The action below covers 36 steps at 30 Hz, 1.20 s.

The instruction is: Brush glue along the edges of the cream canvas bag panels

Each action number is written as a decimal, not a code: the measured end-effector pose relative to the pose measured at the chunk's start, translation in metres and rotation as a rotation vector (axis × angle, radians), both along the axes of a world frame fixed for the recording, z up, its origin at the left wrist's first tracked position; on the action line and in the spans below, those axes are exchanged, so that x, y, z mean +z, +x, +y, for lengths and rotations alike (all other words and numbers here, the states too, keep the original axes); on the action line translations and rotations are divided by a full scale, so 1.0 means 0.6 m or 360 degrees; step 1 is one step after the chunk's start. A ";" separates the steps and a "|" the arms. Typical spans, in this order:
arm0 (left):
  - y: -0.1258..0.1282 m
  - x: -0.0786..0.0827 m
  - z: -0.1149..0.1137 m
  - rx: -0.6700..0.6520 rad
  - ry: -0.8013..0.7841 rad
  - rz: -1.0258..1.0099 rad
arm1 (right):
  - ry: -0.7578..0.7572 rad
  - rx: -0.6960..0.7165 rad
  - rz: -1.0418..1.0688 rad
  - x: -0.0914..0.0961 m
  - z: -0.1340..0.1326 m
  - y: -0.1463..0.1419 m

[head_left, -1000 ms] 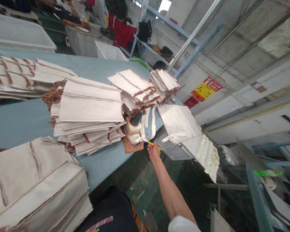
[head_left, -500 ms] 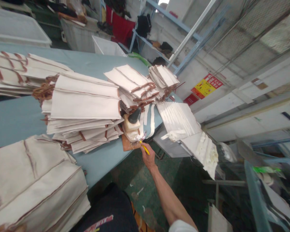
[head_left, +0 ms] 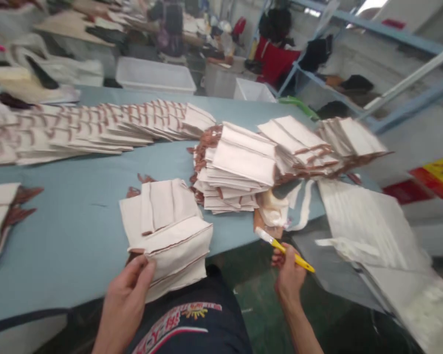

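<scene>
My left hand (head_left: 129, 290) pinches the near left edge of a cream fabric panel (head_left: 180, 246) with dark seams, which overhangs the table's front edge above my lap. Beneath and behind it lie more cream panels (head_left: 170, 199) with brown ends. My right hand (head_left: 290, 275) grips the yellow handle of a paintbrush (head_left: 293, 256). The brush's white bristles point up and left, close to a brown board (head_left: 268, 223). On that board stands a whitish glue container (head_left: 273, 209), partly hidden by the neighbouring stack.
Stacked cream panels (head_left: 243, 167) stand mid-table, with further stacks (head_left: 297, 135) behind to the right. A long row of overlapping panels (head_left: 96, 128) runs along the blue table (head_left: 77, 196). White strips lie on a board (head_left: 372, 226) at right. White bins (head_left: 155, 73) stand beyond.
My right hand has drawn the brush away from the glue container towards me. My left hand has come into clear view, holding the panel's edge. The view has swung left.
</scene>
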<state>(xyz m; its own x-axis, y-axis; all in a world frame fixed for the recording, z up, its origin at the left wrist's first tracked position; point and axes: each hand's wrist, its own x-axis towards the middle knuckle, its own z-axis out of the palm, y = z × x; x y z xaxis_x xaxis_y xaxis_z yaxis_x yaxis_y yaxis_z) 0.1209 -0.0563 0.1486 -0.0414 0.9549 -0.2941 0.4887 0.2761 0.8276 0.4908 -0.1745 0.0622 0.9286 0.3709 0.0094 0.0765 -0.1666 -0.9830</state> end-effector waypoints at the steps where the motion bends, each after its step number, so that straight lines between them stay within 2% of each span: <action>1: -0.017 0.007 -0.005 -0.0050 -0.0028 -0.0085 | 0.0034 0.0060 0.0055 0.023 0.014 -0.027; 4: -0.064 0.029 -0.021 -0.0132 0.0019 -0.0215 | 0.0263 0.0323 0.0237 0.110 0.062 -0.116; 8: -0.120 0.049 -0.043 -0.0142 0.0268 -0.0130 | 0.0539 0.0612 0.0292 0.231 0.114 -0.246; 10: -0.142 0.057 -0.054 -0.0101 0.0506 0.0002 | 0.0586 0.0836 0.0394 0.272 0.128 -0.309; 13: -0.170 0.066 -0.067 -0.0149 0.0908 0.0151 | 0.0573 0.1201 0.0500 0.301 0.139 -0.390; 15: -0.188 0.068 -0.072 -0.0255 0.1150 0.0236 | 0.0528 0.1396 0.0521 0.304 0.145 -0.428; 17: -0.207 0.066 -0.077 -0.0362 0.1343 0.0328 | 0.0507 0.1421 0.0507 0.302 0.152 -0.451; 22: -0.240 0.061 -0.087 -0.0547 0.1546 0.0389 | 0.0547 0.1094 0.0489 0.290 0.167 -0.461; 27: -0.255 0.053 -0.095 -0.0601 0.1394 0.0298 | 0.0585 0.1126 0.0384 0.263 0.176 -0.466; 30: -0.251 0.053 -0.096 -0.0552 0.1183 0.0141 | 0.0691 0.1154 0.0189 0.242 0.198 -0.474; 33: -0.228 0.061 -0.101 -0.0386 0.0915 -0.0029 | 0.0735 0.1319 -0.0047 0.216 0.232 -0.480; 36: -0.198 0.069 -0.112 -0.0254 0.0741 -0.0194 | 0.0623 0.1576 -0.0253 0.185 0.263 -0.482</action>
<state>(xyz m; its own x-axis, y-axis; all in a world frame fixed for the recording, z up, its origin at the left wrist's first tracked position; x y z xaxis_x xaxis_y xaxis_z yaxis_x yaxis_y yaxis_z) 0.0024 -0.1232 0.1900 0.1238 0.9775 0.1706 0.3870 -0.2058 0.8988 0.2017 -0.0166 0.1734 0.1948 0.9021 0.3851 0.1362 0.3639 -0.9214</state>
